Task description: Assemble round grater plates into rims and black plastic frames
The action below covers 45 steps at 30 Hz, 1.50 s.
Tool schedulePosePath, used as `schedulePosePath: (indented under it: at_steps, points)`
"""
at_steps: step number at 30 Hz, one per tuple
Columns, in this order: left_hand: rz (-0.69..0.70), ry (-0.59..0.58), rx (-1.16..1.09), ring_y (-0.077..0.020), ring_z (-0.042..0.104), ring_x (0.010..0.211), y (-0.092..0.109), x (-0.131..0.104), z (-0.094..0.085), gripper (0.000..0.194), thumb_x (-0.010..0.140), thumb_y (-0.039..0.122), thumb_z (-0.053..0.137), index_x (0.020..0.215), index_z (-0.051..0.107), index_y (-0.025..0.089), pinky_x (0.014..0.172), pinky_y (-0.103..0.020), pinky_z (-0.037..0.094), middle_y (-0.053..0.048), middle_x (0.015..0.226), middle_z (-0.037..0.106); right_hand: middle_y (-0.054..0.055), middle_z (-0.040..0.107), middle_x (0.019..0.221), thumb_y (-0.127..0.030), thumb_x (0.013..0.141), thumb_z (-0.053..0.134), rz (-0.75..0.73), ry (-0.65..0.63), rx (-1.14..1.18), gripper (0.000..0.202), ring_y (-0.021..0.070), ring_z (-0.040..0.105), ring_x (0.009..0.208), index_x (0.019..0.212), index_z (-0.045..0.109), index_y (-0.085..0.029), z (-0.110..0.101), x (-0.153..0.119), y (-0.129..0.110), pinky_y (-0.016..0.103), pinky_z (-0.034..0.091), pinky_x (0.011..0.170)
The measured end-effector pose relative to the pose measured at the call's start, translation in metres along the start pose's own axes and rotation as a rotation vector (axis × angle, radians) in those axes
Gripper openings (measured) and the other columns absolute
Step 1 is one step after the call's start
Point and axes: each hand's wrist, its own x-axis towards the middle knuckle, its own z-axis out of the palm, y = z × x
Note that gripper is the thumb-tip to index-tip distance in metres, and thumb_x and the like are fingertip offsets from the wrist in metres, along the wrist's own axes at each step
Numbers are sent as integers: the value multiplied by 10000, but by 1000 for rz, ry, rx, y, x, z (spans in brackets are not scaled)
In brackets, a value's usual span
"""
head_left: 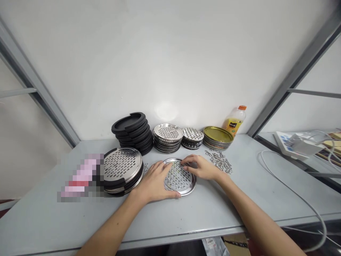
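Note:
A round metal grater disc (179, 177) with rows of raised holes lies flat on the grey table, a smooth metal rim round it. My left hand (156, 181) grips its left side, thumb along the near edge and fingers at the far left. Bent fingers of my right hand (199, 166) press on the disc's far right edge, thumb and fingertips close together; what lies under them is hidden. Left of my left hand stands a stack of slotted metal discs with black rims (122, 165). Small metal clips (221, 161) lie in a loose heap beyond my right hand.
Along the wall stand stacks of black rings (133, 133), slotted metal discs (167, 137), smaller grater discs (192, 138) and gold-coloured lids (217, 137). An orange-capped bottle (236, 121) is behind the lids. A white cable (289, 189) crosses the right side, near a power strip (290, 145).

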Motion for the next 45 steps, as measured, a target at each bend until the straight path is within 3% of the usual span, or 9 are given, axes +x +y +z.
schedulePosePath:
  at_steps: [6,11,15,27,33,38,45]
  points:
    - [9,51,14,-343,410,1246,7,0,-6,896,665,683,662,1394,378,248,1047,-469,333,-108,1309,488,84,686,1068,-297,844,573,-115,13,-61,288,235,613,994,1094,679,-200,5,0,-2,366,469,912]
    - [77,-36,-22,-333,244,1385,3,2,-3,1003,661,680,662,1463,259,234,1120,-457,250,-91,1494,328,88,680,1118,-289,844,576,-139,-4,-65,413,263,556,1120,1247,587,-194,6,-1,-5,409,425,987]
    - [61,-101,-51,-335,174,1416,-1,2,0,1089,633,718,655,1487,202,217,1132,-466,234,-104,1536,248,103,664,1125,-301,852,564,-149,-6,-67,366,266,569,1095,1197,623,-193,7,-1,-6,409,442,965]
    - [69,-104,-22,-326,169,1418,-4,4,2,1130,612,759,638,1483,215,177,1142,-450,236,-121,1535,243,115,651,1081,-328,875,549,-182,45,-92,318,255,566,1053,1145,632,-181,14,1,-5,407,450,944]
    - [82,-99,-18,-342,211,1402,0,3,-2,1097,599,754,650,1457,268,187,1131,-469,238,-128,1513,290,134,544,1258,-361,897,521,-140,76,-109,336,264,509,1181,1166,632,-193,21,1,-3,416,408,1023]
    - [77,-115,-26,-354,193,1406,-1,3,-2,1217,525,752,692,1474,205,167,1126,-470,244,-146,1519,266,146,519,1303,-411,906,505,-99,44,-140,382,277,489,1217,1195,623,-189,24,2,-2,433,390,1049]
    - [71,-143,0,-330,165,1421,-4,2,-2,1211,529,712,712,1476,193,165,1133,-450,235,-152,1530,240,142,517,1310,-427,911,494,-119,21,-179,404,270,483,1222,1216,603,-187,25,2,-2,436,384,1055]
